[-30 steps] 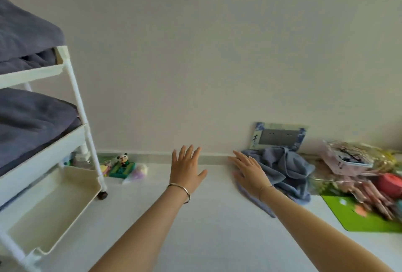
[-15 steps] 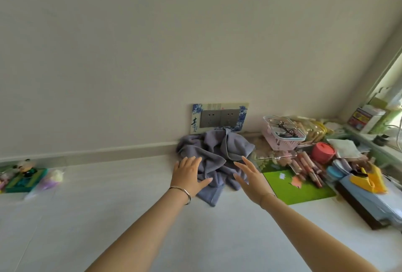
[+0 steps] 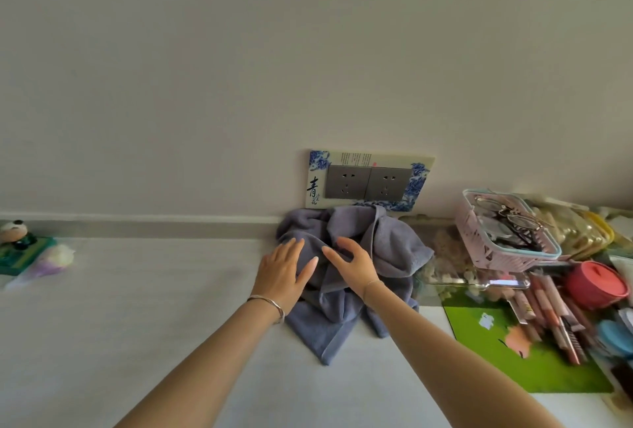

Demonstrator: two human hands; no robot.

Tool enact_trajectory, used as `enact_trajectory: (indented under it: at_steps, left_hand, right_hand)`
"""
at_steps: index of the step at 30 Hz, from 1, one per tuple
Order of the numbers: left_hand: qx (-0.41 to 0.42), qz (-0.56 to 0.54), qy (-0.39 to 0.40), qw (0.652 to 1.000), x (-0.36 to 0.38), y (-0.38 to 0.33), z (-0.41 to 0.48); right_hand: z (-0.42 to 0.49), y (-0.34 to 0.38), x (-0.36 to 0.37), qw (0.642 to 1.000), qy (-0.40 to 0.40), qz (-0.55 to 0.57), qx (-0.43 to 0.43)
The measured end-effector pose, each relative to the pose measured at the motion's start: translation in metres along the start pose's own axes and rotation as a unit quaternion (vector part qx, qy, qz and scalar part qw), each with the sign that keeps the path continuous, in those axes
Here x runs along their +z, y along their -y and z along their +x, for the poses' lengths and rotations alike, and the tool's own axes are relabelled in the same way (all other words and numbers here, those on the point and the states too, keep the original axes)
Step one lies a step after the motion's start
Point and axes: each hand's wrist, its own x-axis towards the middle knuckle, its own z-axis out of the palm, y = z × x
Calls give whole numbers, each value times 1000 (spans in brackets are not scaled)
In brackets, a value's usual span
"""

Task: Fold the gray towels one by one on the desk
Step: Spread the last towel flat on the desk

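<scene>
A crumpled gray towel [image 3: 387, 246] lies in a heap on the white desk [image 3: 137, 325], against the wall under a double socket plate. My left hand [image 3: 282, 270], with a bangle on the wrist, lies flat on the towel's left side, fingers straight. My right hand [image 3: 352, 265] reaches over the middle of the heap with its fingers spread and slightly bent, touching the cloth. Neither hand has the cloth gathered in its fingers.
Right of the towel stand a pink basket [image 3: 507, 242] with glasses, a red round box [image 3: 596, 285], pens and a green mat [image 3: 524, 359]. A socket plate [image 3: 368, 182] is on the wall. A small panda figure [image 3: 17, 236] sits far left.
My view swung right, off the white cart with dark towels. Both hands moved forward from above the desk onto the gray towel heap.
</scene>
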Motion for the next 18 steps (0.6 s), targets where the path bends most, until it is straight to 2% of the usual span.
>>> enact_trajectory:
  at_steps: [4, 6, 9, 13, 18]
  left_hand:
    - [-8, -25, -5, 1000, 0, 2, 14]
    - [1, -30, -3, 1000, 0, 5, 21]
    - [30, -44, 12, 999, 1, 2, 27]
    - [42, -94, 51, 993, 2, -2, 31]
    - [47, -51, 96, 993, 10, -3, 27]
  right_hand:
    - [24, -11, 6, 995, -52, -80, -5]
    - [27, -14, 9, 995, -55, -86, -21]
    - [16, -9, 6, 998, -12, -39, -48]
    - [3, -4, -9, 994, 26, -75, -79]
    - [-8, -10, -17, 993, 45, -105, -29]
